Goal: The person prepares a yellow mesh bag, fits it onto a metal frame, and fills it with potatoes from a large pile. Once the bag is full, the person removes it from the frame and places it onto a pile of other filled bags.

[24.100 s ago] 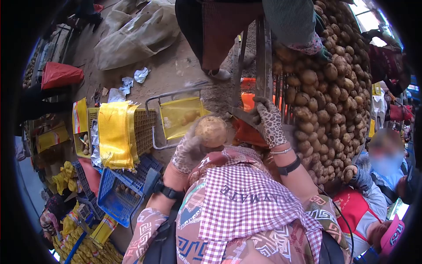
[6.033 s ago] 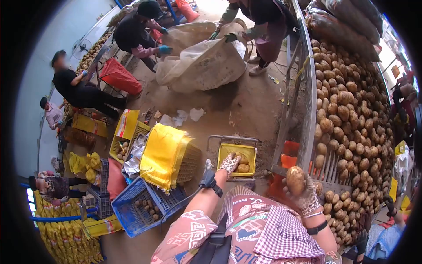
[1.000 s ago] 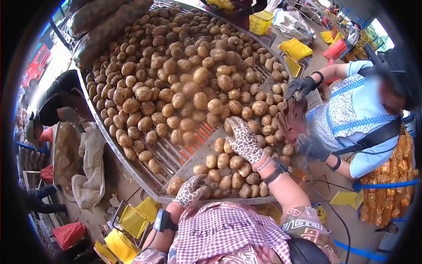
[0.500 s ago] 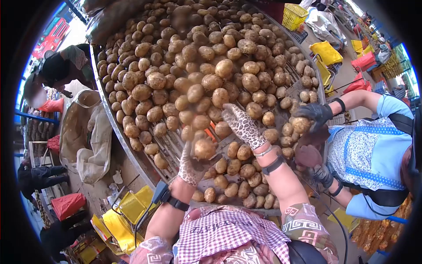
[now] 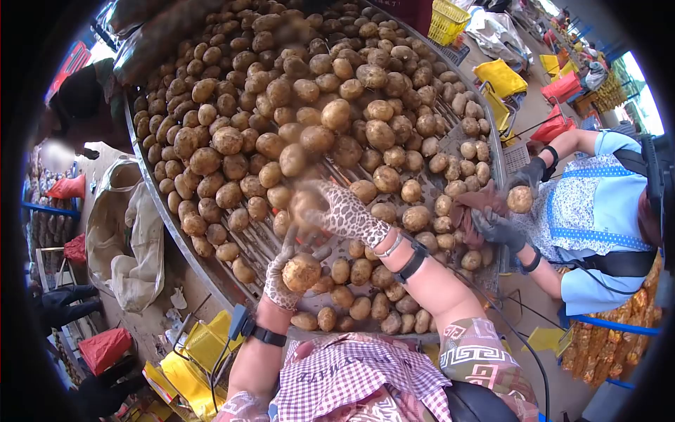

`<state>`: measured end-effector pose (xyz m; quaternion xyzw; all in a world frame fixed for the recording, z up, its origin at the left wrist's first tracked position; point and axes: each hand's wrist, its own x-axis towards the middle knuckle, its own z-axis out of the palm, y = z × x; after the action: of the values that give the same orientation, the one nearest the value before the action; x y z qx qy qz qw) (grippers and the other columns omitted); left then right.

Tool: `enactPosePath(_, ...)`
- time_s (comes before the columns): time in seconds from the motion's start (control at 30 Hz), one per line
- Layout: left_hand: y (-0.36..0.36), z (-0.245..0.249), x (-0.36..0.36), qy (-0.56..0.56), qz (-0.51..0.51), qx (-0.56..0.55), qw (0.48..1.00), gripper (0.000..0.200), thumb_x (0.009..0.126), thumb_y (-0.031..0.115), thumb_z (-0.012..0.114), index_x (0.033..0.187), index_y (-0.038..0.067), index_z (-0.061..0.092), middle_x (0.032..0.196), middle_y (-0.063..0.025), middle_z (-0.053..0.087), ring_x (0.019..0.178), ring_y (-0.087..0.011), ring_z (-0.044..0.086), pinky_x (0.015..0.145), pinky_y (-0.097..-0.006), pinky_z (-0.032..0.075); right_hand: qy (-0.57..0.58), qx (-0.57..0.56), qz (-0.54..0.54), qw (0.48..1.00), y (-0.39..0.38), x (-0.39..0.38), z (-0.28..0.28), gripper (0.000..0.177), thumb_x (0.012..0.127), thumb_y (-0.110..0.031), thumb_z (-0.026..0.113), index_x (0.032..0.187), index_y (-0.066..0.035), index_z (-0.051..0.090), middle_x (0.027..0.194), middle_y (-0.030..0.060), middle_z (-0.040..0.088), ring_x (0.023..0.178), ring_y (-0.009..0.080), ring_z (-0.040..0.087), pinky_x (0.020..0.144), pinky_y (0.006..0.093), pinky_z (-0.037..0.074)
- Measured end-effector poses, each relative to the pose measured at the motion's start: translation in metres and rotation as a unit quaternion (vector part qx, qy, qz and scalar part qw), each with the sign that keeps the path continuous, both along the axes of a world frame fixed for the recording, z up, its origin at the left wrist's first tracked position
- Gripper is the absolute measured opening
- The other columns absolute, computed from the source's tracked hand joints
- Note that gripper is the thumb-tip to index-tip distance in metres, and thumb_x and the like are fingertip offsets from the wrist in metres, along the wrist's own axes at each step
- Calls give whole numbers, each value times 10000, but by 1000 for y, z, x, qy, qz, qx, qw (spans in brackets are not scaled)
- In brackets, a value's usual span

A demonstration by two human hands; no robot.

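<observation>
My left hand (image 5: 279, 281), in a leopard-print glove, cradles a round potato (image 5: 301, 272) at the near side of the sorting table. Its fingers point up and away from me. My right hand (image 5: 346, 216), gloved the same way, reaches across from the right, with its fingers curled around another potato (image 5: 306, 204). That potato looks blurred, and a lens smudge softens the area. Beyond both hands spreads a large heap of soil-marked potatoes (image 5: 228, 141). A smaller group of potatoes (image 5: 361, 307) lies close to my apron.
A metal rim (image 5: 152, 184) borders the slatted table. At right, a co-worker in grey gloves holds a potato (image 5: 520, 199) and a dark red cloth (image 5: 474, 211). Left of the table stands a big pale sack (image 5: 130, 239). Yellow crates (image 5: 448, 21) sit beyond the far right edge.
My right hand has moved left and closed around a potato near my left hand. The left hand still holds its potato. The co-worker's potato has moved right, away from the table.
</observation>
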<state>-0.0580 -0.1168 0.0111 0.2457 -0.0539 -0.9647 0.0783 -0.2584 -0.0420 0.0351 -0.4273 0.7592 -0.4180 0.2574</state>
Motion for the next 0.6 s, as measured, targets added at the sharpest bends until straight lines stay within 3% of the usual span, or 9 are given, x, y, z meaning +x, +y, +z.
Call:
enactPosePath(0.03,-6,-7,4,-56,-26,-8,998,616,870,280,590,1397,31,391,1404,-191,436,1112,-411,575,856,-580,531,10,24,36,999,2,7,0,677,808,-426,709,1306,-20,499,1293,226,524,1235,379,473,1069,453,372)
enactPosePath(0.07,-9,-34,15,-6,-48,-6,999,593,873,279,585,1371,9,410,1306,-195,535,1098,-423,586,862,-589,528,103,-16,10,994,6,1,4,628,818,-401,709,1280,-17,529,1278,231,532,1228,373,481,1062,458,378)
enactPosePath(0.17,3,-33,33,33,-13,128,991,602,875,284,580,1376,2,403,1303,-208,537,1118,-438,567,850,-599,529,290,-36,-223,930,9,-68,1,598,793,-315,715,1280,-20,530,1254,244,535,1178,392,504,1006,471,411)
enactPosePath(0.2,8,-35,40,39,-10,148,988,606,888,313,568,1398,38,391,1397,-223,447,1181,-433,522,879,-610,508,351,-10,-260,900,9,-92,-14,597,775,-291,720,1277,-35,525,1219,239,544,1134,400,521,965,478,433)
enactPosePath(0.3,31,-3,40,57,8,126,990,605,895,341,564,1415,85,388,1440,-220,394,1217,-419,494,919,-618,477,372,181,-222,883,3,-118,-23,609,777,-303,719,1300,-84,496,1190,219,555,1143,389,516,942,485,435)
enactPosePath(0.5,39,-9,48,58,33,192,979,710,882,497,591,1441,129,357,1460,-192,380,1265,-408,452,967,-604,453,361,225,-187,886,-1,-124,-20,597,804,-270,700,1320,-53,492,1205,195,572,1134,345,544,996,443,430)
enactPosePath(0.53,38,-14,49,77,21,187,979,740,879,508,601,1459,137,329,1472,-202,353,1303,-392,423,985,-581,457,174,85,-192,962,4,-122,-24,581,798,-238,695,1320,-79,494,1208,181,563,1135,324,543,981,445,445)
enactPosePath(0.57,38,-8,47,84,26,192,978,740,879,508,601,1459,137,329,1472,-202,353,1303,-392,423,985,-581,457,-25,-56,-182,981,9,-115,-26,571,791,-206,690,1319,-105,496,1212,167,555,1136,303,542,965,447,461)
enactPosePath(0.6,37,5,46,109,29,152,982,763,867,525,607,1456,128,330,1477,-207,341,1319,-408,393,984,-591,454,-433,-222,-151,860,17,-95,-18,555,795,-131,682,1312,-61,492,1181,124,593,1143,289,562,1005,419,461)
